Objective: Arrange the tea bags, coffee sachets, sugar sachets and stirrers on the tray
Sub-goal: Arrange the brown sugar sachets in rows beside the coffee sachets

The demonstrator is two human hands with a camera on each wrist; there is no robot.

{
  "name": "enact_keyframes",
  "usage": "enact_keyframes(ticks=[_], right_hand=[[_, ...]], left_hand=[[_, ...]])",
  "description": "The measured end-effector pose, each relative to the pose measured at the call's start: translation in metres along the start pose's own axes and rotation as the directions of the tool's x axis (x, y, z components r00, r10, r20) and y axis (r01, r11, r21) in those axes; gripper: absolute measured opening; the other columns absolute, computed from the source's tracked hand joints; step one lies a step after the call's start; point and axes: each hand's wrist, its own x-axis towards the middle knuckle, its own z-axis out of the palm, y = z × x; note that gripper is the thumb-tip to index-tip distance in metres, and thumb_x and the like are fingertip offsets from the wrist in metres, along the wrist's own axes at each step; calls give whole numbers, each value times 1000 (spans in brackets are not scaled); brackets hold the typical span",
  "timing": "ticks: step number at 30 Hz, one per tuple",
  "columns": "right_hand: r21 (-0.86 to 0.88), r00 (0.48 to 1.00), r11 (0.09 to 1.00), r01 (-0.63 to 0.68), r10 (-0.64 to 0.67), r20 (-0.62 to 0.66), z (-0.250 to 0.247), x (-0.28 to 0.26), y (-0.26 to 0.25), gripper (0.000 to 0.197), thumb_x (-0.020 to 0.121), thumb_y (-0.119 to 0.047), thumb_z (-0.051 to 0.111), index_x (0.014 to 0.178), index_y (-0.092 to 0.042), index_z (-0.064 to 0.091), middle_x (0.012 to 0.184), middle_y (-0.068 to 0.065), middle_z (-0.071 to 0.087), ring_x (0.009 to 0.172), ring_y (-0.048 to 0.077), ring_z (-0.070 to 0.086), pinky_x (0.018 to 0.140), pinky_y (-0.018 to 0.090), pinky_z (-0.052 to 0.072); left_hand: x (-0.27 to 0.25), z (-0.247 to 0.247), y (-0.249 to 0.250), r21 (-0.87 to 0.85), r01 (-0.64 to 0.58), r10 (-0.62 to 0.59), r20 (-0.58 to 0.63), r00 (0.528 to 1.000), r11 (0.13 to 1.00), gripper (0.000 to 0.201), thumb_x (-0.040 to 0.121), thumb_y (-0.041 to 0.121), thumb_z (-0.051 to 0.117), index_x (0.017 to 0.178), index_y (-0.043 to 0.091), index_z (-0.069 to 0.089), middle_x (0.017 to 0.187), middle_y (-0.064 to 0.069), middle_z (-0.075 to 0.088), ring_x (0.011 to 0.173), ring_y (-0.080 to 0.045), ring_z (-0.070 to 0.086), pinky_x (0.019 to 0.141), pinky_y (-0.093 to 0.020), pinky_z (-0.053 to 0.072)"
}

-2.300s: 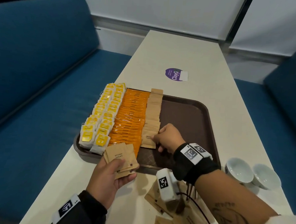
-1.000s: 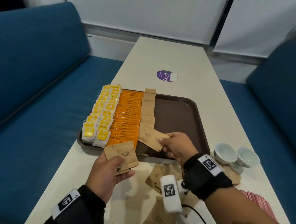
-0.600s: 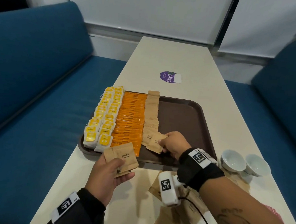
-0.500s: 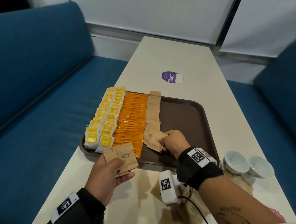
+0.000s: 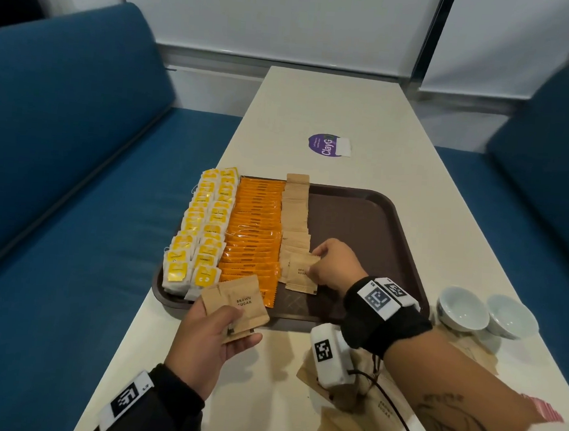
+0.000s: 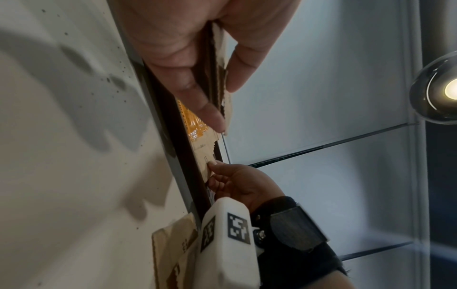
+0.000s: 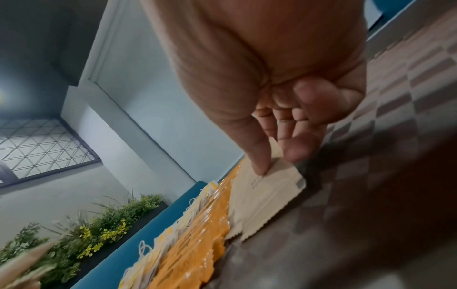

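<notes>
Nearest the viewer, loose brown sugar sachets (image 5: 377, 410) lie on the tabletop (image 5: 298, 384) under the right forearm, partly covered by the wrist camera and cut off at the bottom edge. At the far right a sliver of pink stirrers (image 5: 544, 410) peeks out from behind the arm, too little of it to make out more.

The left hand (image 5: 207, 341) hovers over the tabletop just short of the tray (image 5: 369, 228), its grip closed on a small stack of brown sugar sachets (image 5: 236, 304) held between thumb and fingers; the top one reads "BROWN SUGAR". The left wrist view shows the stack edge-on, several sachets thick.

On the tray, the right hand (image 5: 335, 266) pinches a single brown sachet (image 5: 301, 273) between thumb and fingertips at its right edge. The sachet lies flat at the near end of the brown sugar row (image 5: 295, 212), overlapping the one before it. The right wrist view shows the thumb pressing on its top.

Left of that row runs a row of orange coffee sachets (image 5: 255, 230), then two rows of yellow-and-white tea bags (image 5: 204, 230) along the tray's left edge. The tray's right half shows bare brown surface.

Beside the tray's right corner stand two small white bowls (image 5: 485, 313). Farther along the tabletop is a round purple sticker (image 5: 325, 144).
</notes>
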Motion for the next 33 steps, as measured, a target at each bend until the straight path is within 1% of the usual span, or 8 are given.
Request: enact_keyframes(ticks=[4, 6, 8, 14, 19, 24, 29, 33], right_hand=[[89, 1000, 996, -10, 10, 7, 2, 0, -4, 34, 79, -7, 72, 95, -21, 46, 110, 6, 57, 97, 21, 62, 85, 36, 55], [108, 999, 994, -17, 13, 32, 4, 0, -6, 34, 80, -9, 71, 99, -20, 46, 108, 7, 59, 88, 21, 66, 72, 30, 57], [116, 999, 993, -19, 14, 42, 5, 0, -8, 34, 81, -8, 70, 102, -19, 46, 108, 7, 59, 81, 19, 66, 61, 25, 54], [49, 1000, 998, 25, -26, 13, 5, 1, -8, 35, 82, -6, 69, 107, -17, 49, 114, 5, 54, 94, 16, 56, 87, 32, 53], [57, 998, 997, 58, -58, -10, 5, 2, -11, 37, 81, -10, 70, 110, -18, 48, 118, 4, 54, 96, 15, 51, 85, 30, 50], [15, 998, 1000, 26, -27, 56, 3, -6, -10, 59, 72, -17, 80, 117, -14, 42, 117, 5, 53, 106, 20, 54, 84, 30, 47], [-77, 1000, 997, 10, -8, 21, 4, -8, -12, 56, 76, -17, 77, 120, -13, 42, 119, 8, 54, 107, 22, 55, 87, 31, 49], [-54, 1000, 999, -7, 7, 0, 4, -6, -12, 56, 76, -17, 77, 120, -12, 42, 117, 9, 54, 105, 24, 57, 88, 33, 52]], left_hand=[[2, -1, 0, 7, -11, 11, 1, 1000, 1000, 31, 93, -2, 44, 110, 22, 52, 107, -11, 61, 95, -32, 61, 58, -34, 59], [2, 0, -1, 2, -6, 6, 6, 1000, 1000, 30, 94, -2, 44, 103, 25, 53, 105, -9, 61, 95, -32, 61, 57, -34, 58], [2, 1, -1, -4, 1, -1, 8, 1000, 1000, 30, 93, -2, 45, 108, 23, 53, 106, -10, 60, 96, -32, 61, 57, -34, 58], [3, 2, -3, -3, 8, -8, 4, 1000, 1000, 34, 93, -2, 45, 120, 19, 49, 110, -12, 60, 96, -33, 61, 55, -33, 59], [4, 0, -3, -9, 2, -2, 6, 1000, 1000, 35, 93, -2, 46, 121, 18, 48, 110, -13, 60, 95, -32, 61, 55, -33, 59], [6, -1, -4, -15, 4, -4, 8, 1000, 1000, 35, 93, -3, 45, 121, 18, 49, 113, -14, 60, 98, -34, 61, 56, -34, 59], [4, 2, -4, -20, -2, 3, 29, 1000, 1000, 30, 93, -3, 45, 105, 23, 53, 107, -12, 62, 93, -32, 63, 56, -35, 58], [5, 1, -3, -17, 2, -1, 26, 1000, 1000, 33, 93, -3, 45, 115, 20, 50, 106, -12, 62, 92, -32, 63, 55, -34, 58]])
